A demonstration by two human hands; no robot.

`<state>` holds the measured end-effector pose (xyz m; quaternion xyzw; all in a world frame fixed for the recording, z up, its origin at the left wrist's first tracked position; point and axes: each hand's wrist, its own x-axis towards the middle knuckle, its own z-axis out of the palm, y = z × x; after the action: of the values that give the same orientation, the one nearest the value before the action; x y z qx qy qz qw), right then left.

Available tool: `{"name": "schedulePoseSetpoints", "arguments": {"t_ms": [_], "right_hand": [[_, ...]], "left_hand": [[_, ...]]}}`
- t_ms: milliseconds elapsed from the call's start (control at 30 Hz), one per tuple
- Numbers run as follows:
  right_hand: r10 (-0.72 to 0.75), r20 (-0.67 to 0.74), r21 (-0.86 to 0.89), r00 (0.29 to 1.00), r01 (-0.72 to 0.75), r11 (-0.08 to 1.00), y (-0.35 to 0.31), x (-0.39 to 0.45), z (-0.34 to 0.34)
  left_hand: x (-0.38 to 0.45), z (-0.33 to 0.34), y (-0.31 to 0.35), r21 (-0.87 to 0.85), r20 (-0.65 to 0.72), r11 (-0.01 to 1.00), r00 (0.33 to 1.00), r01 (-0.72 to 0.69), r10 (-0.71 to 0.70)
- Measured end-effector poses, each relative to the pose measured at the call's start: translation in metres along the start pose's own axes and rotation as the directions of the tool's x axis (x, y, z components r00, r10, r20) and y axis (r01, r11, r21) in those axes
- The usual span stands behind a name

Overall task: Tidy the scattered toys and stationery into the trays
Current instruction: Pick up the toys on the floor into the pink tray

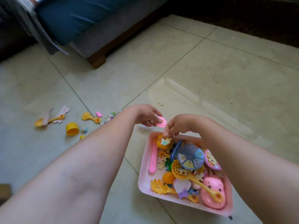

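The tiled floor (210, 65) spreads under everything, and a grey sofa (103, 34) with a wooden foot stands at its far left, a blue cushion (69, 15) lying on it. In front of me, low and to the right, sits the pink tray (143, 177), heaped with toys. My right forearm crosses its right side.

In the tray, the pink pig-faced toy (213, 189) lies at the near right corner. The round grey-blue dial toy (191, 157) sits near the middle, with small coloured panels on its face; any writing on them is too small for me to read. A long pink spoon (152, 157) lies along the left wall, a yellow slotted ladle (178, 168) lies in the middle, and a yellow fork-like server (159, 186) rests near the front edge. Loose puzzle pieces are mixed among them.

My left hand (148, 116) is above the floor just beyond the tray's far corner, and its fingers pinch a small pink toy plate (161, 122). My right hand (175, 125) hangs over the tray's far end, fingertips drawn together around a pale puzzle piece (166, 141) just above the pile.

Still out on the floor to my left are a yellow cup (72, 128) on its side, a yellow scoop (48, 120), a yellow spatula (90, 117), a pale pink flat cutout (62, 113) and a cluster of small jigsaw bits (110, 116). One lone beige jigsaw piece (161, 103) lies beyond my left hand. I see no brand or label anywhere.
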<state>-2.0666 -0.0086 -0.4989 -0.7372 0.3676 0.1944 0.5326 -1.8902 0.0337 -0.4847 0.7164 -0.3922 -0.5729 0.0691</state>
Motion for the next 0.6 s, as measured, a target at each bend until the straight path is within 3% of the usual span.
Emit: {"name": "schedulePoseSetpoints", "arguments": {"t_ms": [100, 167, 300, 433, 600], "right_hand": [[0.030, -0.223, -0.193, 0.974, -0.074, 0.978, -0.006, 0.000, 0.005], [0.083, -0.228, -0.296, 0.970, -0.150, 0.943, -0.003, -0.006, 0.011], [0.170, -0.215, -0.530, 0.962, -0.261, 0.807, -0.002, -0.011, 0.020], [0.179, -0.273, -0.506, 0.945, -0.300, 0.809, -0.003, -0.005, 0.014], [0.112, -0.430, -0.495, 0.896, -0.338, 0.801, -0.011, 0.003, -0.006]], "left_hand": [[-0.021, 0.003, -0.006, 0.128, 0.151, 0.990, 0.986, 0.058, -0.077], [-0.030, 0.011, -0.005, 0.207, 0.190, 0.976, 0.976, 0.061, -0.102], [-0.027, 0.018, 0.000, 0.306, 0.029, 0.952, 0.999, 0.018, -0.028], [-0.017, 0.016, 0.012, 0.364, -0.169, 0.930, 0.977, -0.057, 0.126], [-0.009, 0.023, 0.009, 0.619, -0.254, 0.785, 0.947, 0.004, 0.196]]}}
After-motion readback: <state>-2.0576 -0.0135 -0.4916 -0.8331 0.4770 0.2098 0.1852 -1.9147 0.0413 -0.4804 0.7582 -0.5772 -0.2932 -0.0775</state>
